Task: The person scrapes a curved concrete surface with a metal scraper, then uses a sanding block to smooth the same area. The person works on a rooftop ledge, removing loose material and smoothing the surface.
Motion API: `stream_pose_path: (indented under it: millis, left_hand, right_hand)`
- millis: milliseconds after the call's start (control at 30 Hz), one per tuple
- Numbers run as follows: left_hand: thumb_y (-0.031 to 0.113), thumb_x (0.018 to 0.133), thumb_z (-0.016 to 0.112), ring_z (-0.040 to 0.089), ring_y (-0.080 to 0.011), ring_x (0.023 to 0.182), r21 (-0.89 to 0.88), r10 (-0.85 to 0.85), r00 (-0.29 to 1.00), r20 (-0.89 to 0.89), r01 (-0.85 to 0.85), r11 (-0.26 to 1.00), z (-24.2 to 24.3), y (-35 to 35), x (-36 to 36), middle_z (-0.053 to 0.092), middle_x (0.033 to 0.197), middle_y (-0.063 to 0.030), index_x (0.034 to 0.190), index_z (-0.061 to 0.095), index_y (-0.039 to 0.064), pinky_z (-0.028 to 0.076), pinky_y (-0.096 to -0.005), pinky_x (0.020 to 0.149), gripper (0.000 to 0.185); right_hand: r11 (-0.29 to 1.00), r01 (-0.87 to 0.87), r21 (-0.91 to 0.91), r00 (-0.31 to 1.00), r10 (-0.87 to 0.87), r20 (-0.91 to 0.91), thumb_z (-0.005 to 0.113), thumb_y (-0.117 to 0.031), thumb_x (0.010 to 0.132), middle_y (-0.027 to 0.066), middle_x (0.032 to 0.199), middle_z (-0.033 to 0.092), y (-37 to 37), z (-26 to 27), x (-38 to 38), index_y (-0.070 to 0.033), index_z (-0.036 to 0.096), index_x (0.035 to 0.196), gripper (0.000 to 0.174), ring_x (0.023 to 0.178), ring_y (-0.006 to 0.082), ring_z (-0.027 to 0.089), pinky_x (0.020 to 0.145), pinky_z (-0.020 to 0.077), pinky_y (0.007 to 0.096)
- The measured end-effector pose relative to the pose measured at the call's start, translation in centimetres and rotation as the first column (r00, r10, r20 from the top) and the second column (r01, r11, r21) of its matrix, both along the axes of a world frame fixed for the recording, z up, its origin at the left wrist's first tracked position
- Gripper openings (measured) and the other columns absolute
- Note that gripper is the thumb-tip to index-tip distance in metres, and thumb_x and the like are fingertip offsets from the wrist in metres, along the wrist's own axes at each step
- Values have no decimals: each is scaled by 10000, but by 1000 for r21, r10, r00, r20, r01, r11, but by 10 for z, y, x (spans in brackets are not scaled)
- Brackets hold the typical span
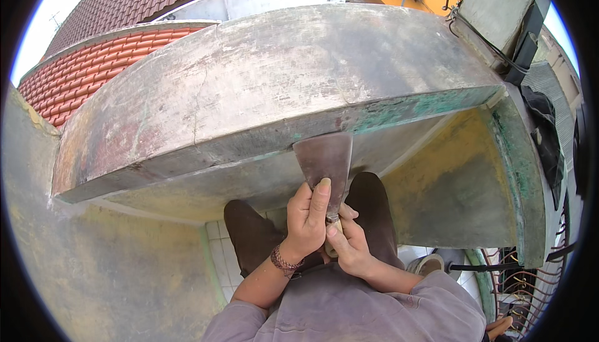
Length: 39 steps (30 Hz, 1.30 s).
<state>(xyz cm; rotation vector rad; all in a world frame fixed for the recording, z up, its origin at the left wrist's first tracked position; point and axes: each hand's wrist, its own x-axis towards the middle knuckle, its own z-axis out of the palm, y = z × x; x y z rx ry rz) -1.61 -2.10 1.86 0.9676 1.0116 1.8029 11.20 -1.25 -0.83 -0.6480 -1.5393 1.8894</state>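
A wide-bladed metal scraper points away from me, its broad edge at the lower edge of the concrete parapet. My left hand pinches the lower part of the blade, with the thumb lying on its face. Around the light-coloured handle close the fingers of my right hand. Green paint remnants mark the parapet's narrow inner face to the right of the blade. The parapet's wide top is worn and patchy, with thin cracks across it.
Stained walls stand left and right. A cylindrical container is on the tiled floor at my right, near a curved metal railing. Dark cloth and cables hang by a pillar. Tiled roofs lie beyond. Part of another person's bare foot or hand shows lower right.
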Motion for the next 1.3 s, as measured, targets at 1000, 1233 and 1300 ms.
stream_pose_path:
  millis: [1000,1233,1300]
  left_hand:
    - [231,1044,478,682,-144,623,38,17,995,-101,-13,999,13,8,-17,676,798,-67,1036,579,-3,525,-261,557,255]
    - [222,1040,488,672,-140,624,-22,108,975,-193,-114,993,-18,4,-16,656,730,-58,954,559,-13,521,-257,553,261]
    - [220,1039,490,674,-143,611,-60,71,990,-120,-78,995,-13,1,-18,657,722,-61,928,553,-14,521,-263,538,266]
  right_hand:
    - [973,-36,-228,985,-3,-172,267,-488,1050,30,709,499,0,12,-23,-41,508,901,529,514,103,477,417,352,232]
    - [989,24,-146,994,-39,-103,250,-463,1055,57,661,507,-8,3,-23,-29,508,875,536,429,111,440,352,329,246]
    - [989,41,-140,990,-60,-130,248,-452,1058,53,654,506,-12,5,-29,-27,507,873,531,429,108,438,355,328,242]
